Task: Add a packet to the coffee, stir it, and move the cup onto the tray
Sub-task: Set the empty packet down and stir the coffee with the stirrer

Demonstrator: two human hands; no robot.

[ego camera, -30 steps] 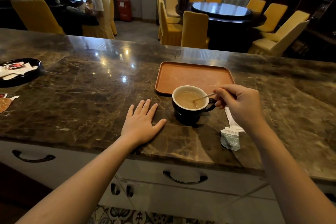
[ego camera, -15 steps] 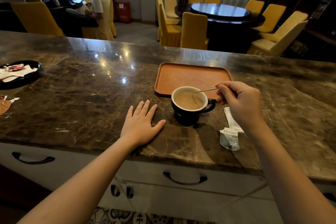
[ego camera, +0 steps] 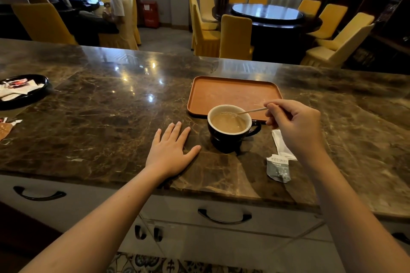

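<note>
Cup [ego camera: 230,131]: black, holds milky coffee, on the marble counter [ego camera: 106,117], touching the tray's near edge.
Tray [ego camera: 233,93]: orange, at cup's 12 o'clock.
Right hand [ego camera: 297,126]: pinching stir stick [ego camera: 251,111], tip in coffee.
Left hand [ego camera: 170,150]: flat, fingers spread, at cup's 9 o'clock.
Torn packet [ego camera: 278,168]: at 4 o'clock.

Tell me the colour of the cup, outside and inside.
The cup is black outside with a white inner wall, seen in the head view.

Right hand [ego camera: 296,126] hides the stirrer's [ego camera: 251,110] held end; white wrapper [ego camera: 280,142] partly covered; left packet [ego camera: 5,127] cropped by frame edge.
</note>
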